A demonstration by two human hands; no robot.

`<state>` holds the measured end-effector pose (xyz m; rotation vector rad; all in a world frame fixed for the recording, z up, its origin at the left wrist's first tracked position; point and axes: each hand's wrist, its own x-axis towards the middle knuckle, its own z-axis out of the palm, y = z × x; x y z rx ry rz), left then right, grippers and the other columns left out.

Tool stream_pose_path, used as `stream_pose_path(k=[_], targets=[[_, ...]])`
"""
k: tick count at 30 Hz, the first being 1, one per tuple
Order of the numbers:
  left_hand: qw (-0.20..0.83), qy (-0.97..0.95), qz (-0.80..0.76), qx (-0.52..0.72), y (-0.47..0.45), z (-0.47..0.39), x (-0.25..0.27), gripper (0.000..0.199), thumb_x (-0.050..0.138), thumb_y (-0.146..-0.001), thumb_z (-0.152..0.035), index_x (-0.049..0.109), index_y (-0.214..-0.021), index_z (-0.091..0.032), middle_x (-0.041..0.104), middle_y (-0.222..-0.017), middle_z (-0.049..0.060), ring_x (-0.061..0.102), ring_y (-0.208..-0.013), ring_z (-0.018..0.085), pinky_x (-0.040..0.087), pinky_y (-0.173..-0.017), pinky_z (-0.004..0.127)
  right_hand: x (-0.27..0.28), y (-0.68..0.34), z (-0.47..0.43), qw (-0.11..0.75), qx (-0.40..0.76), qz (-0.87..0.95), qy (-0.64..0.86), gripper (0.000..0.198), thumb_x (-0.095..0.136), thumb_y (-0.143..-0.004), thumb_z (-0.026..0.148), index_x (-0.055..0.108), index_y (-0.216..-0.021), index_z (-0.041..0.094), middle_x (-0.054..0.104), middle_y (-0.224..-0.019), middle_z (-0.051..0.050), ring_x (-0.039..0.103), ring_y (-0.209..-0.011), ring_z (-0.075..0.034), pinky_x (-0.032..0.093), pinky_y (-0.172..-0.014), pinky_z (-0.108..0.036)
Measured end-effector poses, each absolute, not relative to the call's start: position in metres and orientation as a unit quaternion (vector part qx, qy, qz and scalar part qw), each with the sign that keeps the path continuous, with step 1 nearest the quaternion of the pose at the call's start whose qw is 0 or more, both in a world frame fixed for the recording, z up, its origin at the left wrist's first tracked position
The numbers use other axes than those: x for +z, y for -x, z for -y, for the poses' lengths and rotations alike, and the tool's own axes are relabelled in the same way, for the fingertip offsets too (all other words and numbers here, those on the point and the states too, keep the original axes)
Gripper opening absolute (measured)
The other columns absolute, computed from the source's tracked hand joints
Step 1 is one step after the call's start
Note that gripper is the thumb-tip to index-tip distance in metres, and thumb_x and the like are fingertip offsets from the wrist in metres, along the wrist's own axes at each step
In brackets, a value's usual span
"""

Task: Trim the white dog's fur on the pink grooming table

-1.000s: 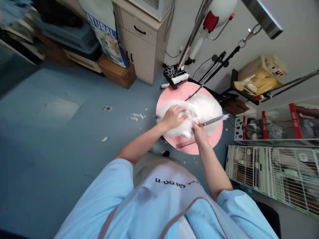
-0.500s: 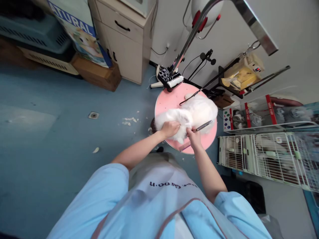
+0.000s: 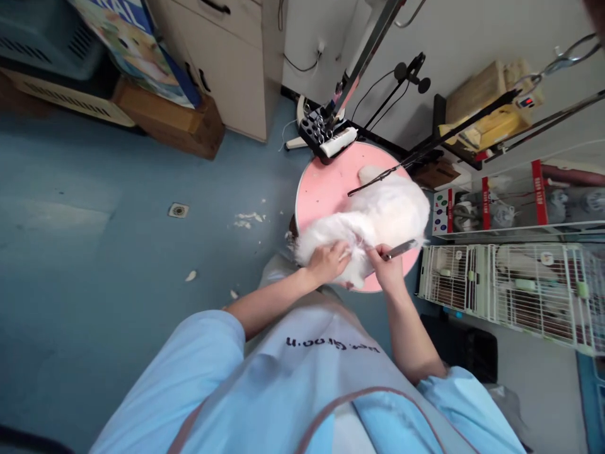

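A white fluffy dog (image 3: pixel 392 205) lies on a round pink grooming table (image 3: pixel 321 183). My left hand (image 3: pixel 328 261) rests on the dog's head end, its curled fingers gripping the fur. Close by on the right, my right hand (image 3: pixel 387 268) is closed around a slim grey metal tool (image 3: pixel 400 250), which points away to the right over the dog's side. Whether it is a comb or closed scissors I cannot tell. The thumb and fingertips of that hand touch the fur opposite my left hand. Fur and fingers partly hide the spot between the hands.
A tool holder (image 3: pixel 314 129) with scissors and a white bottle (image 3: pixel 339 142) sits at the table's far edge. A dark grooming loop (image 3: pixel 373 183) hangs over the dog from a metal arm. White wire cages (image 3: pixel 515 284) stand right. Fur clumps (image 3: pixel 248 219) lie on the floor.
The view has shifted closer over the table. My hands stay at the dog's head end, and the metal tool remains in my right hand.
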<state>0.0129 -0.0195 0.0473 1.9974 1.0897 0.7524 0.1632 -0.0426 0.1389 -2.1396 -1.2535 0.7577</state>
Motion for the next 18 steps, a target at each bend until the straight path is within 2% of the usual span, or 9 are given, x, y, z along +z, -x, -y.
stream_pose_path(k=[2, 4, 7, 9, 13, 15, 18], targets=[[0.395, -0.757, -0.436, 0.285, -0.012, 0.018, 0.05, 0.034, 0.056, -0.085, -0.021, 0.063, -0.118, -0.016, 0.074, -0.094, 0.008, 0.071, -0.085, 0.023, 0.053, -0.07, 0.032, 0.139, -0.162, 0.046, 0.281, 0.297, 0.45, 0.794, 0.036, 0.062, -0.074, 0.046, 0.045, -0.053, 0.022, 0.037, -0.048, 0.006, 0.035, -0.05, -0.011, 0.028, -0.049, -0.026], [0.416, -0.763, -0.412, 0.276, -0.01, 0.013, 0.051, 0.025, 0.056, -0.083, -0.017, 0.068, -0.105, -0.018, 0.074, -0.093, 0.008, 0.07, -0.086, 0.024, 0.053, -0.071, 0.033, 0.141, -0.159, 0.047, 0.285, 0.301, 0.436, 0.799, 0.033, 0.062, -0.075, 0.044, 0.048, -0.054, 0.021, 0.04, -0.049, 0.005, 0.036, -0.05, -0.011, 0.029, -0.05, -0.026], [0.418, -0.786, -0.351, 0.29, -0.007, 0.005, 0.047, 0.017, 0.053, -0.081, -0.015, 0.07, -0.084, -0.017, 0.07, -0.077, 0.009, 0.068, -0.079, 0.024, 0.052, -0.069, 0.036, 0.146, -0.149, 0.048, 0.276, 0.281, 0.404, 0.825, 0.031, 0.062, -0.074, 0.042, 0.049, -0.055, 0.022, 0.04, -0.048, 0.006, 0.035, -0.05, -0.011, 0.03, -0.05, -0.026], [0.393, -0.786, -0.322, 0.352, -0.007, 0.001, 0.04, 0.018, 0.052, -0.08, -0.015, 0.069, -0.082, -0.018, 0.068, -0.077, 0.01, 0.066, -0.08, 0.025, 0.052, -0.072, 0.039, 0.152, -0.141, 0.047, 0.265, 0.262, 0.386, 0.844, 0.032, 0.061, -0.074, 0.041, 0.047, -0.053, 0.022, 0.039, -0.047, 0.006, 0.035, -0.05, -0.011, 0.031, -0.05, -0.025], [0.374, -0.743, -0.262, 0.49, -0.013, -0.005, 0.027, 0.019, 0.047, -0.083, -0.016, 0.064, -0.076, -0.018, 0.069, -0.096, 0.012, 0.064, -0.098, 0.025, 0.051, -0.089, 0.044, 0.163, -0.13, 0.044, 0.251, 0.244, 0.357, 0.866, 0.034, 0.061, -0.074, 0.04, 0.044, -0.05, 0.022, 0.04, -0.047, 0.005, 0.034, -0.05, -0.011, 0.031, -0.051, -0.025], [0.424, -0.739, -0.223, 0.474, -0.017, -0.008, 0.026, 0.017, 0.046, -0.085, -0.017, 0.062, -0.079, -0.018, 0.069, -0.097, 0.012, 0.064, -0.097, 0.024, 0.053, -0.087, 0.041, 0.167, -0.132, 0.042, 0.247, 0.244, 0.338, 0.875, 0.032, 0.062, -0.072, 0.04, 0.045, -0.051, 0.022, 0.041, -0.047, 0.006, 0.034, -0.049, -0.01, 0.031, -0.051, -0.025], [0.507, -0.742, -0.212, 0.382, -0.021, -0.011, 0.031, 0.016, 0.049, -0.087, -0.02, 0.061, -0.096, -0.018, 0.068, -0.098, 0.012, 0.064, -0.095, 0.024, 0.054, -0.08, 0.038, 0.171, -0.138, 0.037, 0.236, 0.247, 0.307, 0.888, 0.03, 0.062, -0.069, 0.041, 0.047, -0.052, 0.022, 0.043, -0.047, 0.005, 0.035, -0.048, -0.01, 0.03, -0.049, -0.025]])
